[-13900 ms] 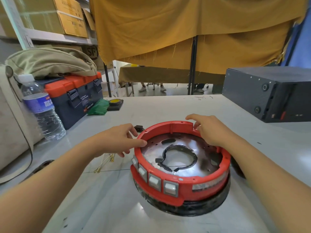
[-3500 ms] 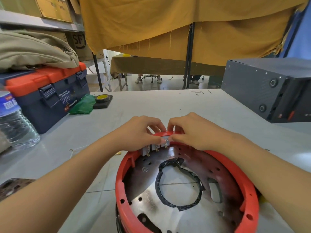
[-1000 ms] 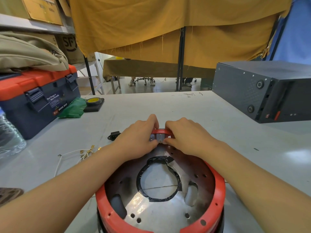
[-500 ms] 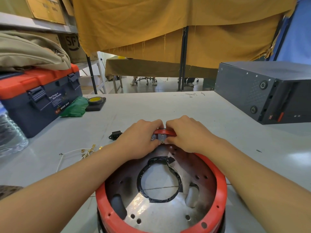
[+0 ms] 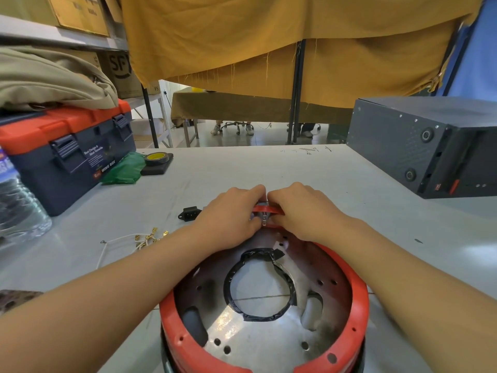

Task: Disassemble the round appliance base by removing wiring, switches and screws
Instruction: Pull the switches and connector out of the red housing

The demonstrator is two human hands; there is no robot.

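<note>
**Both hands pinching a switch at the far rim of the base**

Round appliance base (image 5: 269,329), red-rimmed with a bare metal plate inside, sitting at the near edge of the grey table (image 5: 269,168), rim uppermost. Black-taped ring (image 5: 259,286) around the plate's central opening. At the far side of the red rim, a small grey switch (image 5: 264,218) with metal terminals showing, caught between the two hands. Left hand (image 5: 231,216) curled over the rim from the left, fingers clenched on the switch; right hand (image 5: 298,208) curled over from the right, fingertips gripping the same part. Knuckles of both nearly touching above it.

Just left of the left hand, a black power socket (image 5: 189,213) lying loose on the table. Nearer the left edge, white wires with brass terminals (image 5: 139,238). Further toward the far left corner, a green cloth (image 5: 123,168) and a yellow tape roll (image 5: 158,158) beside a navy and orange toolbox (image 5: 67,146), a tan bag (image 5: 48,79) on top of it. Water bottle (image 5: 18,200) at the left edge. Dark metal case (image 5: 425,141) at the right edge.
</note>
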